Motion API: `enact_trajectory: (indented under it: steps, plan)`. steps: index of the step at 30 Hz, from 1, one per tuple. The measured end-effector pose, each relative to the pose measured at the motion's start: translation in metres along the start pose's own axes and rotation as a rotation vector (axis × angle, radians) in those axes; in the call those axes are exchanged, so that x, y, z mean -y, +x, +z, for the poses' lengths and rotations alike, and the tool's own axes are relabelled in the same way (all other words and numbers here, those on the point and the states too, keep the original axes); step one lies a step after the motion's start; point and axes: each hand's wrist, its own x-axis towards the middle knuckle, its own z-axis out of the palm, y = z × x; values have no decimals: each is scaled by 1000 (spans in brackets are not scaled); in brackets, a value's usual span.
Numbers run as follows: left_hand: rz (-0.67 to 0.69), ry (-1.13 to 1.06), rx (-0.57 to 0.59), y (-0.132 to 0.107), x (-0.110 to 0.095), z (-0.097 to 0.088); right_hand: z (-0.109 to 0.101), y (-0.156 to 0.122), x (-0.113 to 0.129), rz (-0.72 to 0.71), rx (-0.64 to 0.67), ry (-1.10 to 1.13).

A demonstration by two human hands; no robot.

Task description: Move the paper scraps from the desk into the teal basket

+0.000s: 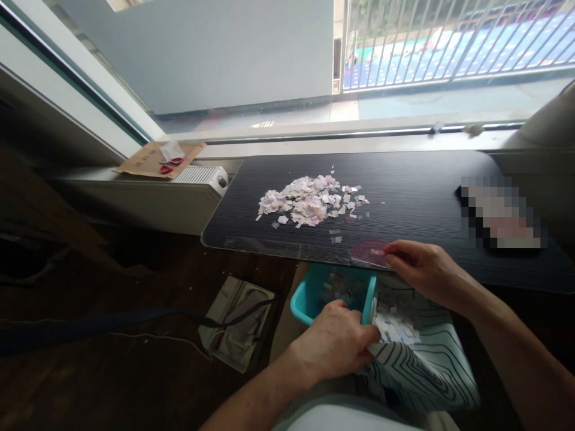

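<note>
My right hand (417,269) is closed in a pinch on a pink see-through protractor (366,251), which lies at the dark table's near edge. A few paper scraps lie by its fingertips. Farther back on the table spreads a heap of small white and pinkish paper scraps (309,200). Below the edge, my left hand (335,341) is closed over the near right side of a teal plastic bin (309,293), with the edge of a patterned cloth (417,371) by the thumb. Clear and pale bits show in the bin. More white scraps (398,320) rest on the cloth.
At the right of the dark table (404,179) lies a blurred-out flat object (503,215). Red-handled scissors (171,164) rest on a brown envelope (144,160) on the sill, beside a white radiator (204,176). An open box (240,323) with a strap stands on the floor.
</note>
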Motion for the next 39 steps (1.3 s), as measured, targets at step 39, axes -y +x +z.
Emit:
enact_trajectory:
  steps: [39]
  plan:
    - [-48,-10,9,-6,7,0,12,27,4,-119,-25,-53]
